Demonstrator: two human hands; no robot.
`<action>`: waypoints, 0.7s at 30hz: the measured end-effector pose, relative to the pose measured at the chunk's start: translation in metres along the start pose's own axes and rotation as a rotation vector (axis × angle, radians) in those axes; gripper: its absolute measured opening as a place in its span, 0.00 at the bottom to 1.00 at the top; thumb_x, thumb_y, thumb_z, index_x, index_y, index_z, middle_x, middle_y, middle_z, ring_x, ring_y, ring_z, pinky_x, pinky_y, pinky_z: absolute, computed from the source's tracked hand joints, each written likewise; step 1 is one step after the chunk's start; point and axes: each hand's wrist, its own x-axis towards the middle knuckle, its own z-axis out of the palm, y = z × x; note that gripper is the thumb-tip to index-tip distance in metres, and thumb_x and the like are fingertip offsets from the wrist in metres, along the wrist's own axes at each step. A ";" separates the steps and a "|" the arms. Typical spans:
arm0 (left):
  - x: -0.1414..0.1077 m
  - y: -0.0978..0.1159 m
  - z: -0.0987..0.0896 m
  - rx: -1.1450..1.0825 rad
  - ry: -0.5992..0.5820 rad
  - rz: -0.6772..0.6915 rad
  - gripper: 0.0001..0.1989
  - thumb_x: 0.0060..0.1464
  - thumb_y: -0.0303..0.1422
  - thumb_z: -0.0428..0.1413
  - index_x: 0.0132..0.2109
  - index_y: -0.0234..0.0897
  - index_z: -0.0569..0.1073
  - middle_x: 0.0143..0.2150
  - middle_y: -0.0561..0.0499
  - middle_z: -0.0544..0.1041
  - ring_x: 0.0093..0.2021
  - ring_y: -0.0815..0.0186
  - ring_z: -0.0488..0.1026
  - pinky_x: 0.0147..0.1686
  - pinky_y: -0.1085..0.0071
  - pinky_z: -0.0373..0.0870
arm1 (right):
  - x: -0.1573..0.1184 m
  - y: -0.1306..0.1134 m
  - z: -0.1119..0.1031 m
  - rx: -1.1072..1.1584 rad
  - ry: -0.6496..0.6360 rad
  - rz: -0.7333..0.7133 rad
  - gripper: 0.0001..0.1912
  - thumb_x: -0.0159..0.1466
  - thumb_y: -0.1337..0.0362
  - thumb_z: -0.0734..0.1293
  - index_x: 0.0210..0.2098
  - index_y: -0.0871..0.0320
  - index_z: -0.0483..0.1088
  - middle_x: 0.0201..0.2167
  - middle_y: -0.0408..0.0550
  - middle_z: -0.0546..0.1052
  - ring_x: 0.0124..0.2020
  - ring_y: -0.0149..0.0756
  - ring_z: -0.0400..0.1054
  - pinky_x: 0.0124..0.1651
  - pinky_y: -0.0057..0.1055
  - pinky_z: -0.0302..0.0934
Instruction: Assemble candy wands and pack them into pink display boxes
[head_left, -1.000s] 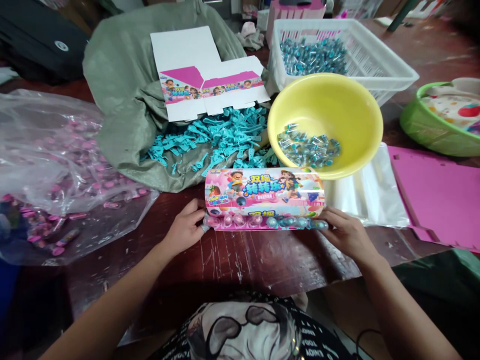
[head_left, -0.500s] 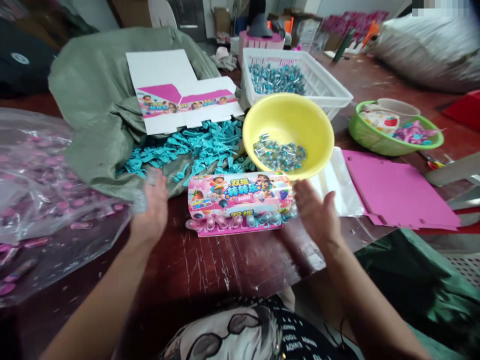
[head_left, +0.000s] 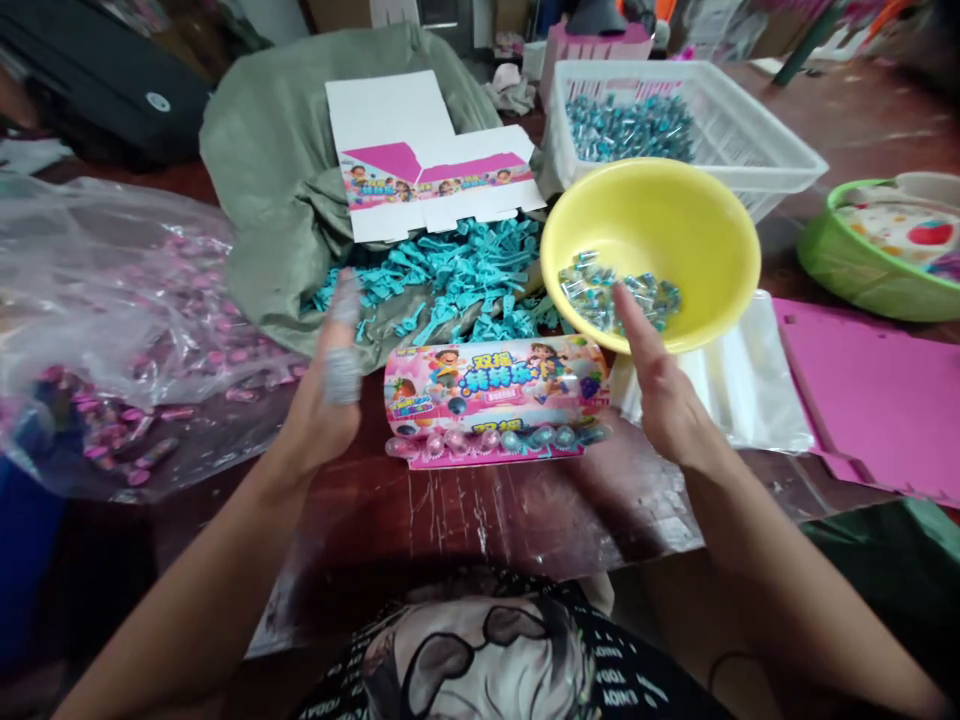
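Note:
A printed display box (head_left: 499, 385) with a rounded front sits on the dark red table, a row of pink and teal capsule pieces along its lower edge. My left hand (head_left: 330, 400) is held upright just left of it, fingers straight, pale tape wrapped around two places. On the box's right side my right hand (head_left: 667, 400) is also upright with fingers stretched out, its fingertip in front of the yellow bowl (head_left: 697, 225). Neither hand grips anything. Small clear-and-teal capsules (head_left: 592, 290) lie in the bowl.
Teal plastic pieces (head_left: 465, 270) spill from a grey-green sack (head_left: 277, 130), with a flat white carton (head_left: 390, 110) on top. Pink pieces fill a clear bag (head_left: 172, 290) at left. A white basket (head_left: 780, 165), a green bowl (head_left: 862, 275) and pink sheets (head_left: 877, 400) stand right.
My view has turned left, so the scene sits further right. Both hands stay open beside the box; the right hand has turned and its fingertips point upward more.

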 end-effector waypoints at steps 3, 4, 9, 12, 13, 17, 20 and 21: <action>0.024 0.025 0.014 0.428 -0.413 0.241 0.33 0.66 0.40 0.49 0.73 0.35 0.51 0.78 0.46 0.40 0.76 0.48 0.39 0.73 0.45 0.34 | 0.030 -0.011 0.010 -0.344 -0.246 -0.167 0.31 0.72 0.43 0.50 0.72 0.39 0.48 0.75 0.37 0.49 0.75 0.49 0.41 0.75 0.57 0.30; 0.027 0.029 0.023 0.512 -0.496 0.265 0.30 0.66 0.38 0.49 0.71 0.34 0.56 0.77 0.44 0.42 0.76 0.49 0.41 0.73 0.43 0.34 | 0.034 -0.013 0.017 -0.448 -0.300 -0.177 0.32 0.72 0.42 0.52 0.72 0.40 0.50 0.75 0.40 0.50 0.74 0.50 0.43 0.74 0.59 0.31; 0.014 0.022 0.050 0.719 -0.627 0.278 0.21 0.63 0.36 0.50 0.61 0.35 0.68 0.77 0.44 0.44 0.76 0.52 0.42 0.71 0.41 0.38 | 0.026 -0.011 0.037 -0.687 -0.349 -0.201 0.36 0.71 0.42 0.54 0.73 0.45 0.46 0.75 0.48 0.48 0.74 0.51 0.43 0.73 0.58 0.34; 0.012 0.018 0.047 0.740 -0.628 0.286 0.21 0.63 0.36 0.51 0.61 0.36 0.68 0.77 0.44 0.44 0.76 0.53 0.42 0.72 0.42 0.39 | 0.022 -0.010 0.033 -0.703 -0.389 -0.226 0.35 0.72 0.44 0.52 0.74 0.45 0.40 0.75 0.47 0.47 0.75 0.48 0.42 0.74 0.56 0.35; 0.013 0.018 0.045 0.745 -0.628 0.287 0.21 0.63 0.36 0.51 0.61 0.37 0.68 0.77 0.45 0.44 0.76 0.53 0.42 0.72 0.43 0.39 | 0.023 -0.011 0.031 -0.711 -0.389 -0.223 0.35 0.73 0.44 0.52 0.74 0.45 0.40 0.75 0.47 0.47 0.75 0.48 0.42 0.74 0.56 0.34; 0.017 0.021 0.042 0.750 -0.647 0.298 0.21 0.61 0.34 0.51 0.60 0.37 0.68 0.77 0.46 0.43 0.76 0.53 0.41 0.72 0.44 0.38 | 0.025 -0.019 0.033 -0.760 -0.361 -0.169 0.34 0.72 0.44 0.53 0.73 0.47 0.45 0.75 0.49 0.49 0.75 0.50 0.42 0.73 0.59 0.33; 0.017 0.018 0.044 0.733 -0.624 0.310 0.24 0.61 0.32 0.49 0.64 0.38 0.64 0.77 0.45 0.46 0.76 0.53 0.44 0.72 0.45 0.40 | 0.026 -0.032 0.042 -0.776 -0.367 -0.104 0.35 0.72 0.42 0.53 0.72 0.51 0.51 0.74 0.52 0.52 0.74 0.51 0.43 0.73 0.59 0.33; 0.016 0.014 0.044 0.722 -0.603 0.319 0.26 0.60 0.31 0.49 0.65 0.38 0.63 0.76 0.44 0.48 0.75 0.52 0.46 0.72 0.44 0.40 | 0.027 -0.035 0.045 -0.772 -0.360 -0.083 0.36 0.71 0.41 0.53 0.71 0.52 0.52 0.74 0.53 0.52 0.75 0.51 0.42 0.73 0.59 0.31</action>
